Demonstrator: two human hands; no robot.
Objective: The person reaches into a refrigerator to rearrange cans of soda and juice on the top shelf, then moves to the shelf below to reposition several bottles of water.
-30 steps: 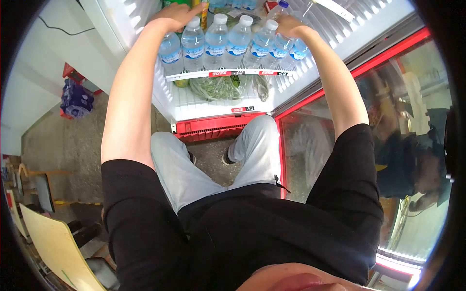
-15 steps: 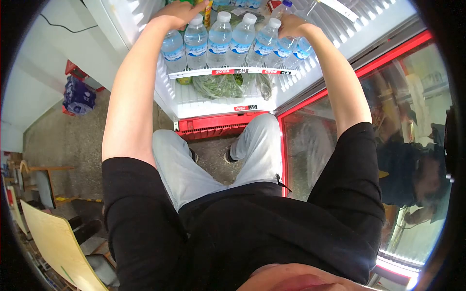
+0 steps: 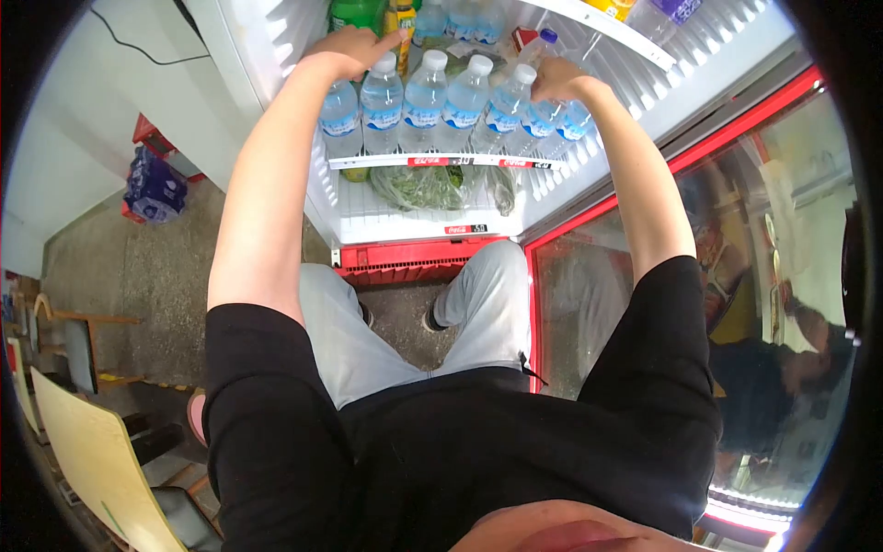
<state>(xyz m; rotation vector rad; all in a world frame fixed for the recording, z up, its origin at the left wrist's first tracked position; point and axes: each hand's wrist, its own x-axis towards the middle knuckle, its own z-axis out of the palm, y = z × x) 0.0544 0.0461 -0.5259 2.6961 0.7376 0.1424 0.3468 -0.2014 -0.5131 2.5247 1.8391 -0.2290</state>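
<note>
A row of clear water bottles [image 3: 424, 106] with white caps and blue labels stands along the front of a fridge shelf. My left hand [image 3: 348, 51] reaches over the left end of the row, one finger stretched toward a yellow package [image 3: 402, 20]. The leftmost bottle [image 3: 340, 124] has its top hidden under this hand. At the right end, my right hand [image 3: 557, 80] is curled over the top of a water bottle [image 3: 541, 121], hiding its cap. Right behind that hand shows a bottle with a purple cap [image 3: 548, 36].
Bagged greens [image 3: 418, 189] lie on the lower shelf [image 3: 368, 226]. More water bottles [image 3: 474, 20] and a green bottle [image 3: 357, 14] stand further back. The glass door [image 3: 625, 304] hangs open at my right. A wooden chair [image 3: 87, 442] stands at lower left, and a purple pack [image 3: 154, 187] by the wall.
The view has tilted up a little, so more of the shelf's back and the shelf above shows. Both hands stay at the two ends of the bottle row.
</note>
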